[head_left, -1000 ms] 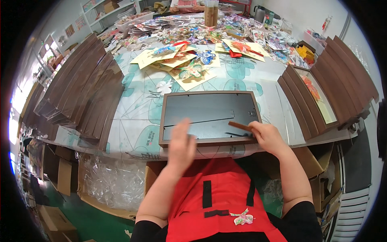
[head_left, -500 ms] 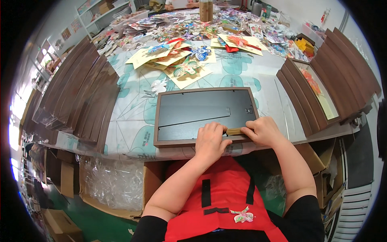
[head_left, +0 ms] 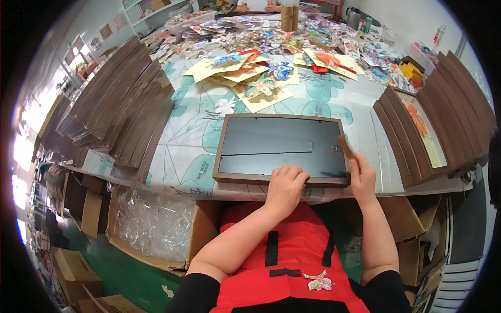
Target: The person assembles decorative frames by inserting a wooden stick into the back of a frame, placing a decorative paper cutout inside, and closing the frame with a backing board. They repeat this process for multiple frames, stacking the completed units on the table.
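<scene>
A brown picture frame [head_left: 282, 180] lies face down before me, its black backing board [head_left: 266, 143] turned up. The board has a stand flap and a small metal hanger. My left hand [head_left: 287, 189] is closed over the frame's near edge, fingertips resting by the backing. At the frame's right side, my right hand [head_left: 362, 177] is closed on a thin flat brown strip [head_left: 345, 147]. This strip points up and away from me, over the frame's right rim; it is slightly blurred, and its exact kind cannot be made out.
Stacked brown frames stand at the left [head_left: 117, 109] and right [head_left: 454, 109]. Cream cards with colourful cut-outs [head_left: 261, 88] lie beyond the frame. Farther back are heaped cut-outs [head_left: 240, 39] and a co-worker's hands [head_left: 243, 9]. A carton of clear plastic wrap [head_left: 151, 224] sits below left.
My right hand has lifted the strip from the frame's near edge and swung it up to the right side. The left hand stays at the near edge. The whole view has shifted slightly.
</scene>
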`<action>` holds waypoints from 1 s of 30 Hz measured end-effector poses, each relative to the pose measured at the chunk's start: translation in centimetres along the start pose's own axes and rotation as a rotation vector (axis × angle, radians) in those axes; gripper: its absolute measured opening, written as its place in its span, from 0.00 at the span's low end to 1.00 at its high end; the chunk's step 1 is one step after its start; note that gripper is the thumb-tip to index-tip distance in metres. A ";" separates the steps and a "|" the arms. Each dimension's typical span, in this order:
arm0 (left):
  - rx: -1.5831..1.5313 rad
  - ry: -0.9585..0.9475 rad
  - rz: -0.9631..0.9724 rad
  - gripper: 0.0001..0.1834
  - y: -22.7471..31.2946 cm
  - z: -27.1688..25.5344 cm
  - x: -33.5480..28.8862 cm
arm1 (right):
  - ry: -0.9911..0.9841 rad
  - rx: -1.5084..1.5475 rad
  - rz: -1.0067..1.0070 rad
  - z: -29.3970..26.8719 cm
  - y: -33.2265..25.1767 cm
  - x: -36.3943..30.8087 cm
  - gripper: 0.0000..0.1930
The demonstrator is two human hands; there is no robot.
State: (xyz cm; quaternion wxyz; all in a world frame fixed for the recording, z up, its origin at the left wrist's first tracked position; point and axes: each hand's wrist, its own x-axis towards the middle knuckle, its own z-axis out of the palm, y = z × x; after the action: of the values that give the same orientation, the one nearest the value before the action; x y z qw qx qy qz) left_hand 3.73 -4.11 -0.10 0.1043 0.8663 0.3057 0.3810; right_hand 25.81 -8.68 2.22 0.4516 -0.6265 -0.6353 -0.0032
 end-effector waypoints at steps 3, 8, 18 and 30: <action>-0.048 -0.069 0.016 0.15 -0.6 -1.6 -0.2 | 0.080 0.369 0.190 -0.6 0.9 0.2 0.09; -0.047 -0.244 0.036 0.15 -3.7 -7.8 -2.7 | -0.086 0.198 0.155 -2.8 0.9 0.1 0.07; -0.104 -0.201 -0.188 0.24 -0.8 -8.8 -3.2 | -0.317 -0.147 -0.365 2.1 -3.3 1.0 0.13; 0.139 -0.200 -0.249 0.21 1.3 -3.4 -1.4 | -0.432 -0.178 -0.631 4.2 -2.7 3.9 0.22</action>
State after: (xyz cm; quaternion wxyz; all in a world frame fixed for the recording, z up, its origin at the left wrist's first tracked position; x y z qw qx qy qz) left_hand 1.15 -6.17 1.91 0.1203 0.8605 0.4243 0.2551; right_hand 21.98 -3.76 3.55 0.2282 -0.4235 -0.8743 -0.0648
